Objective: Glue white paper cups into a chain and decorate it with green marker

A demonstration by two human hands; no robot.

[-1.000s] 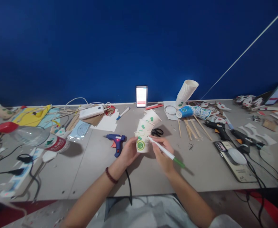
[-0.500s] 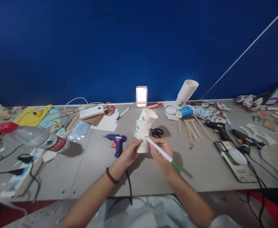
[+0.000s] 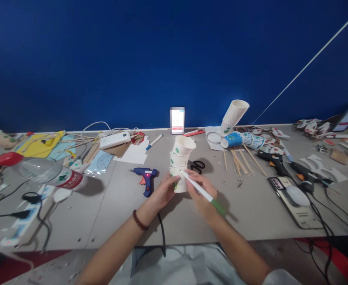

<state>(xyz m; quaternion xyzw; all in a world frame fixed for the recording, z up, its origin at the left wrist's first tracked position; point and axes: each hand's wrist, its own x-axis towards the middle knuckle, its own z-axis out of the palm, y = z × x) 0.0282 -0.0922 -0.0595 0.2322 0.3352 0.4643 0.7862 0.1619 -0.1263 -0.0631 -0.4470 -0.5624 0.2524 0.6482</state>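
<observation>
My left hand (image 3: 165,192) is closed around the lower part of several joined white paper cups (image 3: 179,158) with green leaf prints. The top cup tilts to the right, its mouth facing up. In my right hand (image 3: 202,194) is a white marker (image 3: 200,187) with a green end, gripped like a pen. Its tip is at the side of the lowest cup; whether it touches is too fine to tell. Behind my right hand lie black scissors (image 3: 197,165). A blue glue gun (image 3: 145,178) rests just left of the cups.
A tilted stack of paper cups (image 3: 233,116) stands at the back right, beside painted blue cups (image 3: 242,139) and wooden sticks (image 3: 239,162). A phone (image 3: 294,204) and glue guns lie at right. On the left are a red-capped bottle (image 3: 49,170) and a power strip (image 3: 33,215).
The marker tip has shifted slightly left along the lowest cup, my right hand moving with it. The cups have turned a little in my left hand.
</observation>
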